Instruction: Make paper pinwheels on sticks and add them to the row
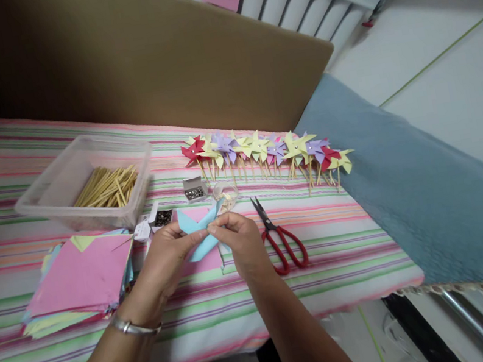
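Both of my hands meet over the striped cloth and pinch a light blue paper piece point(197, 222), folded into pinwheel blades. My left hand point(168, 258) grips it from the left with thumb and fingers closed. My right hand point(239, 240) pinches its right side. A pink paper sheet point(206, 260) lies flat under the hands. Red-handled scissors point(281, 239) lie shut just right of my right hand. A stack of coloured paper squares point(79, 276), pink on top, lies to the left of my left hand.
A clear plastic tub point(54, 184) holds wooden sticks point(108, 188). Two small boxes of pins point(194, 190) point(162, 217) sit beyond the hands. A row of finished paper pinwheels point(264, 152) lies further back. A blue cloth point(410, 190) covers the right side; a cardboard sheet point(155, 53) stands behind.
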A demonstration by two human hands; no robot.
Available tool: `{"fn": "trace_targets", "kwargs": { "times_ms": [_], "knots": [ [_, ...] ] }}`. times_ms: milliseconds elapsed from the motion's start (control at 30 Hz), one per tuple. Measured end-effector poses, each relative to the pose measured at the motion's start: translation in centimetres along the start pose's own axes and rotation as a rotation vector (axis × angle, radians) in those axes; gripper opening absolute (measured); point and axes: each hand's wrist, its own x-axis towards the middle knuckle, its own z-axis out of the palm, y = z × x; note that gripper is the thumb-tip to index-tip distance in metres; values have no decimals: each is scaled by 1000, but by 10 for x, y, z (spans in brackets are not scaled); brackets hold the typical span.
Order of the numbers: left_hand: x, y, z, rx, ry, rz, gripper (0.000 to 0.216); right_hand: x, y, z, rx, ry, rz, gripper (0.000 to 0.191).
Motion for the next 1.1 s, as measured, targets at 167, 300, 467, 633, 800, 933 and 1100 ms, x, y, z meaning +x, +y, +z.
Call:
{"fn": "trace_targets", "kwargs": {
  "times_ms": [167, 300, 467, 633, 800, 933, 1100],
  "knots": [
    [-1, 2, 2, -10, -6, -1, 15, 0, -1, 1, 7, 3, 13, 7],
    [-2, 2, 2, -23, 4, 0, 16, 0, 0, 1, 4, -2, -10, 4],
    [-3, 3, 3, -56, -8, -4, 16, 0, 2, 1, -4, -10, -29, 3],
    [-2, 5, 3, -87, -17, -16, 16, 1, 2, 2, -36, -23, -48, 5],
    [-1, 2, 1, -72, -32, -12, 16, -1, -1, 3, -91, -40, -104, 5],
    [2, 2, -3, -25, 26, 16, 19, -3, -5, 4, -159, -32, -127, 4],
    [5, 5, -8, -7, 74, 57, 21, 0, -2, 4, -20, 4, -35, 16]
  ]
}}
